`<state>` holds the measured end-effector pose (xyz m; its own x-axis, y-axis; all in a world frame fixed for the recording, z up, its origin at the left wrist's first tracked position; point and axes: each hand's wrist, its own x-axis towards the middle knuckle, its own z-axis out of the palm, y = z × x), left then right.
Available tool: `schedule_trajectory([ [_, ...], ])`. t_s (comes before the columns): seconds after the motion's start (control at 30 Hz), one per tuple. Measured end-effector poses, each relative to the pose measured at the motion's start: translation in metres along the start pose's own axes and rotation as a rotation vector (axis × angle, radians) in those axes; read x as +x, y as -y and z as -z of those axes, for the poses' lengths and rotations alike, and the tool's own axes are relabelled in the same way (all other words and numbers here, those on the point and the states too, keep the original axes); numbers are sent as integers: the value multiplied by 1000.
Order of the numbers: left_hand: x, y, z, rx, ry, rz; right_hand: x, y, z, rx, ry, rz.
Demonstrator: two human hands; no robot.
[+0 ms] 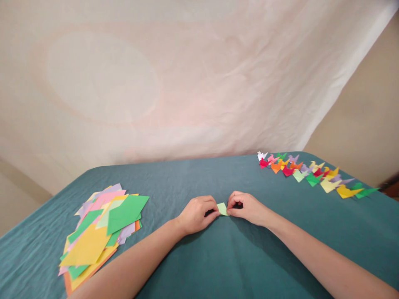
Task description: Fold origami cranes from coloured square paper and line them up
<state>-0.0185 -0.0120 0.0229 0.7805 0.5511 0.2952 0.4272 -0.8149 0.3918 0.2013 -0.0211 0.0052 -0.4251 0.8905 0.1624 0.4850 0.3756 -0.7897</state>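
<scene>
A small piece of folded light green paper is held between my two hands near the middle of the table. My left hand pinches its left side between thumb and fingers. On the opposite side, my right hand grips the right edge in a pinch. The fingertips cover both ends of the paper, so its full outline is hidden.
A loose pile of coloured paper sheets lies to the left, partly behind my left forearm. Several folded paper birds stand in rows at the back right of the teal-covered table. A pale cloth hangs behind.
</scene>
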Motion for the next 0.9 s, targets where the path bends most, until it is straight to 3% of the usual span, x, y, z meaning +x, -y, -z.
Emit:
schedule_trajectory([
  [0.57,1,-2,-1,-8,-39,36,-3,4,2,-10,1,37],
  [0.9,3,-2,-4,0,-65,54,-6,9,-2,-128,-7,106],
])
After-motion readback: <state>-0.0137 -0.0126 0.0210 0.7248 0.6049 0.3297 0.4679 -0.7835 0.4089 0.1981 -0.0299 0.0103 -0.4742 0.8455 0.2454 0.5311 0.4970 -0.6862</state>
